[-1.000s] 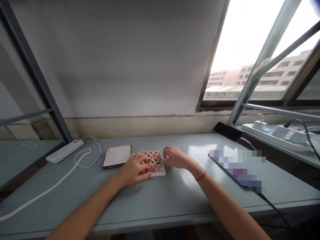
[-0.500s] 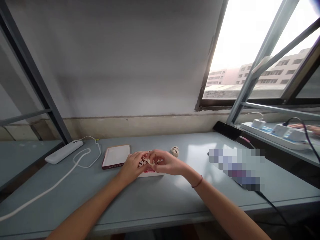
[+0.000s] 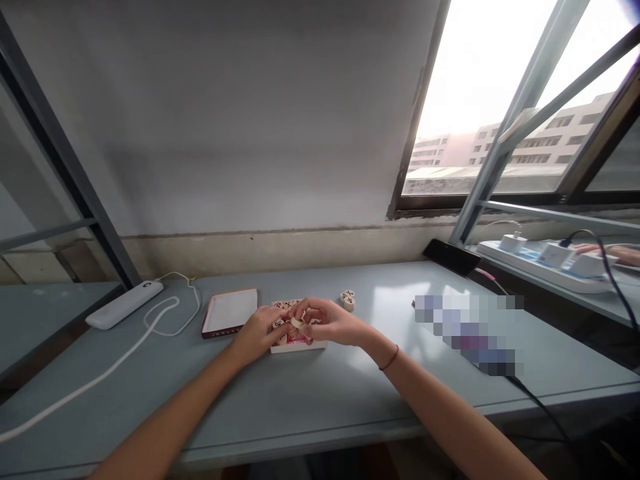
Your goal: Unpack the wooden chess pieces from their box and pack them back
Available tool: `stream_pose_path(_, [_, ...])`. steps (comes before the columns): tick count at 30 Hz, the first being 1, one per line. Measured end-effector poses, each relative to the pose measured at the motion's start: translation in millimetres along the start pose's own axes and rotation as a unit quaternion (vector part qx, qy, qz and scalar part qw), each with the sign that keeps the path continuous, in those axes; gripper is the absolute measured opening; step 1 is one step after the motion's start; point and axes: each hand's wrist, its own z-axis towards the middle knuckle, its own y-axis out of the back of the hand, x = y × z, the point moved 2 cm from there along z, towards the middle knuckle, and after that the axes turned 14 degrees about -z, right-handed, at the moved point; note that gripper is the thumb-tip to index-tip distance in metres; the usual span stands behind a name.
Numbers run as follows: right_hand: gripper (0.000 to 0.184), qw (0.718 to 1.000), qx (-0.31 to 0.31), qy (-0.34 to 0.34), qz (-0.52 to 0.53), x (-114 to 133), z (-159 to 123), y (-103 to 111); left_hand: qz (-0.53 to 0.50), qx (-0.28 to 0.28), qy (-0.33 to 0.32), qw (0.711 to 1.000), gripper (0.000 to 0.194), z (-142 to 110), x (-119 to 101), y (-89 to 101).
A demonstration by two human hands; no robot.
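A small white box (image 3: pixel 300 347) filled with round Chinese chess pieces (image 3: pixel 283 305) sits in the middle of the desk. My left hand (image 3: pixel 257 331) lies over its left side, thumb and fingers apart and touching the pieces. From the right, my right hand (image 3: pixel 330 321) reaches over the box with a pale chess piece (image 3: pixel 298 323) pinched between thumb and fingers, tilted just above the others. The hands partly cover the box's contents. Behind my right hand, a few loose chess pieces (image 3: pixel 349 302) rest on the desk, one against another.
The box's dark-red-edged lid (image 3: pixel 231 311) lies upturned at left. A white power bank (image 3: pixel 125 305) with a white cable (image 3: pixel 103 385) is farther left. On the right are a blurred-out object (image 3: pixel 467 333), a black phone (image 3: pixel 451 258), a power strip (image 3: pixel 545 267) and another person's hand (image 3: pixel 617 253).
My hands have shifted slightly within the box, uncovering red-marked pieces at its back. A piece now shows tilted between my right fingers. The view has moved slightly.
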Motion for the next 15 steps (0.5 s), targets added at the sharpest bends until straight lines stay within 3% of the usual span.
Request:
stream_pose_path(5, [0.017,1.000,0.007,-0.012,-0.001,-2.3,0.5,2.0,-0.022,0.002,0.023,1.000,0.030,0.7,-1.4,-2.6])
stream_pose_path(11, [0.011,0.999,0.014,0.019,-0.026,-7.2,1.6,1.5,-0.137,-0.007,0.118,0.983,0.034,0.2,-6.9,-3.7])
stream_pose_path(15, [0.012,0.999,-0.003,0.007,-0.036,-6.9,-0.5,8.5,-0.130,-0.018,0.123,0.984,0.027,-1.1,-7.1,-2.1])
